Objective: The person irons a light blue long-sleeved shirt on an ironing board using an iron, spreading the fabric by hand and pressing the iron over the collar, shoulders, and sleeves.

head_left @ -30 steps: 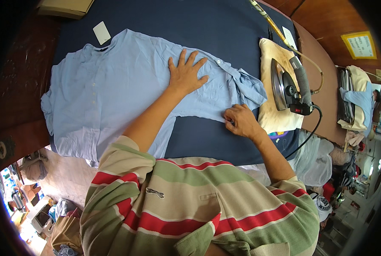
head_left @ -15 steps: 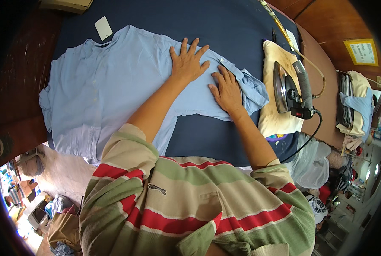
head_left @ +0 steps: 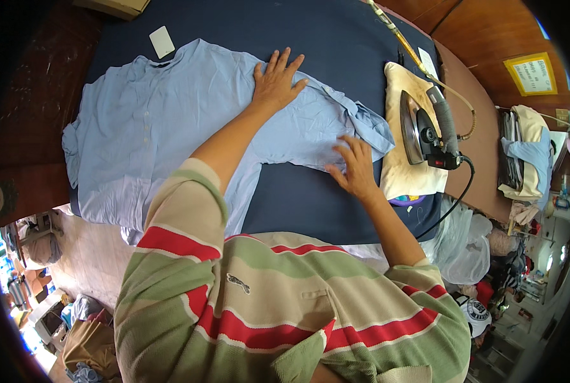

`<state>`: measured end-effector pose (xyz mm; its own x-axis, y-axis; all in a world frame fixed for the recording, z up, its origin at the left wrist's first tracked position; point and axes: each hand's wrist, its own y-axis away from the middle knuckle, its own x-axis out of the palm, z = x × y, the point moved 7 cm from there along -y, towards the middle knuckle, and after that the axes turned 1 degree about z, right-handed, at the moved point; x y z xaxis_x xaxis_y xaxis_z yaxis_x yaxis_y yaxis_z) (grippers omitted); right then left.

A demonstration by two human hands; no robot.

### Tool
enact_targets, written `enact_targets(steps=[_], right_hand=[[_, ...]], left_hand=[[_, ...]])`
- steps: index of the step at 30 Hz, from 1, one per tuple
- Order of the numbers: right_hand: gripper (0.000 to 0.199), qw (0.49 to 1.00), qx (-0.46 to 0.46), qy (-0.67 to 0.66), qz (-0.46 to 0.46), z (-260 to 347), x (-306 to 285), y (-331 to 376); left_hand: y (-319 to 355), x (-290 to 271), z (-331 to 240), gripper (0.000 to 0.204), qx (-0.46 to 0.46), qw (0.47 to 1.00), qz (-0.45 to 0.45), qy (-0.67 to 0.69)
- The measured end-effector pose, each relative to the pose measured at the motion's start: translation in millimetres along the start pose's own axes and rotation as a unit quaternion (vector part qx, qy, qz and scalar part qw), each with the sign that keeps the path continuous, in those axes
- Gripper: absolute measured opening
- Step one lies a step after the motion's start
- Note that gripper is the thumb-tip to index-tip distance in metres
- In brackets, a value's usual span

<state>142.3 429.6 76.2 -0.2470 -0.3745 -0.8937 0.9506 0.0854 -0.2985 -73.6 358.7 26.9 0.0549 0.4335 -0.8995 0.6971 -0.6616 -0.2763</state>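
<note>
A light blue button-up shirt lies spread on a dark blue cloth, its collar at the far side and one sleeve stretched to the right. My left hand rests on the shirt near the shoulder, palm down with fingers spread. Over the near edge of that sleeve is my right hand, fingers apart and slightly curled; whether its fingertips touch the fabric I cannot tell. Nothing is held in either hand. The sleeve's cuff end is rumpled, just beyond my right hand.
An iron with a wrapped handle rests on a scorched cream pad to the right. Its dark cord and a tan hose run off it. A white card lies beyond the collar. Folded clothes are stacked far right.
My right hand has drawn nearer to me and slightly right, off the middle of the sleeve. My left hand stays on the shoulder area. The view has shifted slightly.
</note>
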Motion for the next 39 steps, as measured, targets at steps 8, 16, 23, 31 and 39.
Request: enact_targets(steps=[8, 16, 23, 31, 39], right_hand=[[0.017, 0.99, -0.003, -0.084, 0.112, -20.7, 20.5, 25.3], [0.016, 0.922, 0.157, -0.228, 0.27, -44.7, 16.6, 15.3], [0.021, 0.95, 0.09, -0.031, 0.298, -22.4, 14.7, -8.1], [0.022, 0.99, 0.115, 0.044, -0.063, -73.6, 48.1, -138.0], [0.025, 0.988, 0.126, 0.087, -0.007, -97.5, 66.8, -152.8]], left_hand=[[139.1, -41.4, -40.9, 0.043, 0.205, 0.963, 0.119, 0.129], [150.2, -50.1, -25.8, 0.035, 0.161, 0.979, 0.087, 0.091], [145.7, -63.4, -32.5, 0.014, 0.168, 0.976, 0.117, 0.079], [150.0, -62.4, -33.0, 0.006, 0.084, 0.989, 0.042, 0.116], [156.2, -58.6, -25.1, 0.006, 0.078, 0.988, 0.048, 0.128]])
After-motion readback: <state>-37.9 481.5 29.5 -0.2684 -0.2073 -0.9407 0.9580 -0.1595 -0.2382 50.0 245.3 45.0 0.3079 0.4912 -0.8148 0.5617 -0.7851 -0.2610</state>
